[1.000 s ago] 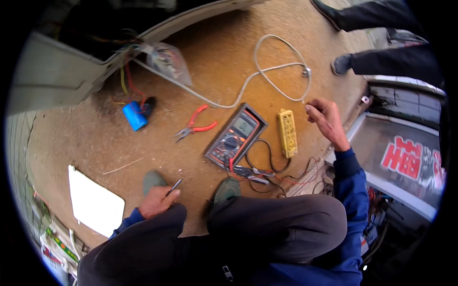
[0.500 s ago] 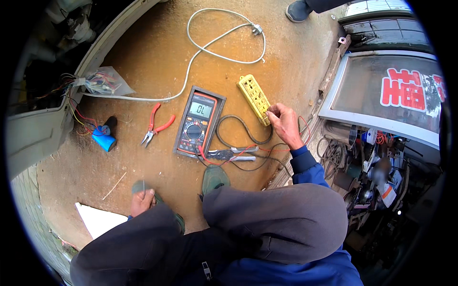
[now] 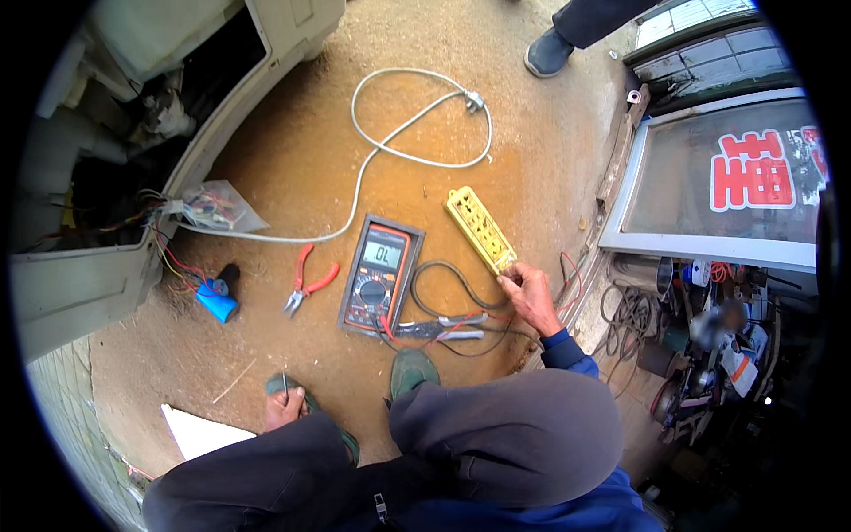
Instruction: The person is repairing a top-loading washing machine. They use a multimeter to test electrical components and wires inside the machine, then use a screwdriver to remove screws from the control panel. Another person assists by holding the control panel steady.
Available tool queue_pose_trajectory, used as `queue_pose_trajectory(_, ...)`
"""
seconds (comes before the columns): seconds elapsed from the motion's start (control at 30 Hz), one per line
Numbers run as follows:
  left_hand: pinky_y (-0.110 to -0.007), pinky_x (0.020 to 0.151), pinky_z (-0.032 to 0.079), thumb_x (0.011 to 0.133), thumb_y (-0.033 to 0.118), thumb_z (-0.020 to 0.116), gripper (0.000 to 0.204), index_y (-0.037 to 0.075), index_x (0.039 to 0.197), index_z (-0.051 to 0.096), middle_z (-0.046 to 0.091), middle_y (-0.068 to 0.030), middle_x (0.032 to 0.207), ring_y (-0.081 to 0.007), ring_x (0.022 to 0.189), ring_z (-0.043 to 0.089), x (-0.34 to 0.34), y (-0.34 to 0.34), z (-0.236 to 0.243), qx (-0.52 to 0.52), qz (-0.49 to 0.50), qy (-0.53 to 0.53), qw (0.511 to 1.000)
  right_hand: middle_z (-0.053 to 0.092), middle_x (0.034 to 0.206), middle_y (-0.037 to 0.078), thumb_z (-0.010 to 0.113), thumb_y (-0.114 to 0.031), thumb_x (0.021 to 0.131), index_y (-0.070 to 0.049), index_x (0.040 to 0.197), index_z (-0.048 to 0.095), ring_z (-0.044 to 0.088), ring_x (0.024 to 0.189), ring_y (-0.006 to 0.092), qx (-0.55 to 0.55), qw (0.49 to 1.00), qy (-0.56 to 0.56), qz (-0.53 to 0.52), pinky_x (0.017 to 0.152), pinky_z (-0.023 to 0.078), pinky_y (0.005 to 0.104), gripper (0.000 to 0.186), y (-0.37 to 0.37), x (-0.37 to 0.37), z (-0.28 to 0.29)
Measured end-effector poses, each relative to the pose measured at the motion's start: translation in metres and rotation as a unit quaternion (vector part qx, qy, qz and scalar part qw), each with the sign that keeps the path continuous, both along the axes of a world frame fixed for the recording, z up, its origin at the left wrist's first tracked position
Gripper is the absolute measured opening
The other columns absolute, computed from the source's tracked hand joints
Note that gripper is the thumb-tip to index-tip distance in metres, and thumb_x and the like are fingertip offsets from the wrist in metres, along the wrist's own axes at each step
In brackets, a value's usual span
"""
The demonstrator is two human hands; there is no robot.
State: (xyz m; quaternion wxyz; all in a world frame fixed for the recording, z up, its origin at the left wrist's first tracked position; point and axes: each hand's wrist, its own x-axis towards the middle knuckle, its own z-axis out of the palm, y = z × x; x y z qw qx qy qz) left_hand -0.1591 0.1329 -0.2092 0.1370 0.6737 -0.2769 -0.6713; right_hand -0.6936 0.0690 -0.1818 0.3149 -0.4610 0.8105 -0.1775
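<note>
My right hand (image 3: 532, 297) pinches the near end of a yellow power strip (image 3: 480, 230) with several sockets, which lies slanted on the ground. A dark cable loops beside it. My left hand (image 3: 284, 410) is closed beside my left shoe around a tool with a thin dark shaft (image 3: 284, 383); its handle is hidden. Between the hands a multimeter (image 3: 379, 277) in a grey frame lies face up with its display on. Red and black test leads run from it towards my right hand. Red-handled pliers (image 3: 306, 282) lie left of the meter.
A grey cord with a plug (image 3: 473, 102) loops across the far ground. To the left, wires run from an open-bodied machine (image 3: 239, 106) to a blue cylinder (image 3: 216, 300) and a plastic bag (image 3: 222, 208). A glass panel (image 3: 691, 168) leans at right above clutter. Another person's shoe (image 3: 550, 53) stands far off.
The whole view has shifted, so the ground items sit lower in it. My right hand has slid slightly towards me, to the strip's very end. My left hand keeps its grip.
</note>
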Motion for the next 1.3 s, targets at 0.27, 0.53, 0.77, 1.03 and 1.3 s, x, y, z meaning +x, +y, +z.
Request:
queue_pose_trajectory(0.27, -0.028, 0.046, 0.036, 0.104, 0.022, 0.065, 0.041, 0.009, 0.066, 0.06, 0.056, 0.0018, 0.056, -0.0066, 0.048, 0.047, -0.007, -0.008, 0.01, 0.023, -0.021, -0.045, 0.999, 0.072, 0.098, 0.025, 0.067, -0.014, 0.096, 0.003, 0.111, 0.071, 0.07, 0.093, 0.0409, -0.188, 0.955, 0.187, 0.135, 0.084, 0.055, 0.0482, 0.023, -0.253, -0.062, -0.038)
queue_pose_trajectory(0.53, -0.028, 0.049, 0.039, 0.104, 0.022, 0.066, 0.04, 0.007, 0.068, 0.063, 0.059, 0.0004, 0.059, -0.0074, 0.051, 0.05, -0.007, 0.001, 0.008, 0.055, 0.016, -0.053, 0.997, 0.067, 0.103, 0.033, 0.069, -0.02, 0.091, 0.002, 0.102, 0.069, 0.066, 0.106, 0.0498, -0.007, 0.943, 0.261, 0.205, 0.088, 0.054, 0.056, 0.025, -0.353, -0.074, -0.063)
queue_pose_trajectory(0.77, -0.026, 0.047, 0.038, 0.105, 0.019, 0.064, 0.042, 0.009, 0.065, 0.059, 0.057, 0.001, 0.057, -0.0068, 0.048, 0.049, -0.001, -0.001, -0.001, 0.057, 0.007, -0.014, 0.998, 0.067, 0.082, 0.031, 0.069, -0.02, 0.083, 0.008, 0.09, 0.065, 0.07, 0.079, 0.0458, -0.03, 0.961, 0.166, 0.219, 0.073, 0.055, 0.0515, 0.029, -0.307, -0.057, -0.011)
queue_pose_trajectory(1.03, -0.026, 0.046, 0.035, 0.106, 0.022, 0.063, 0.042, 0.009, 0.066, 0.061, 0.058, 0.0006, 0.057, -0.0054, 0.047, 0.047, 0.004, 0.0, -0.006, 0.03, -0.009, 0.005, 0.999, 0.07, 0.089, 0.01, 0.087, -0.013, 0.086, 0.007, 0.118, 0.065, 0.063, 0.068, 0.0128, 0.119, 0.969, -0.215, 0.035, 0.053, 0.048, 0.0268, 0.043, -0.194, -0.037, 0.035)
queue_pose_trajectory(1.3, -0.026, 0.047, 0.035, 0.106, 0.022, 0.063, 0.041, 0.008, 0.067, 0.061, 0.059, 0.0011, 0.057, -0.0049, 0.049, 0.047, 0.005, 0.003, -0.008, -0.002, -0.011, 0.013, 1.0, 0.073, 0.098, 0.008, 0.079, -0.007, 0.092, 0.01, 0.13, 0.063, 0.067, 0.078, 0.0123, 0.12, 0.914, -0.386, -0.028, 0.067, 0.059, 0.0257, 0.045, -0.149, -0.043, 0.021)
